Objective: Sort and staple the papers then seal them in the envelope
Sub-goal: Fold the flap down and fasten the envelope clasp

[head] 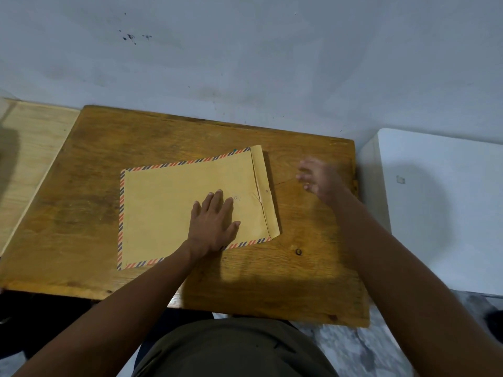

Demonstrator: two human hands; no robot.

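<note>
A large brown envelope [174,202] with a red and blue striped border lies flat in the middle of the wooden table [81,186]. Its flap [265,191] is at the right end, folded along a crease. My left hand [213,224] presses flat on the envelope near the flap, fingers spread. My right hand [319,178] hovers over the table just right of the flap, blurred, fingers apart, holding a thin red string that runs toward the flap. No loose papers or stapler are in view.
A pale wooden surface [30,159] adjoins the table on the left. A white table [441,202] stands to the right. A grey wall [245,55] rises right behind the table's far edge. A dark knot hole [298,251] marks the wood near the envelope.
</note>
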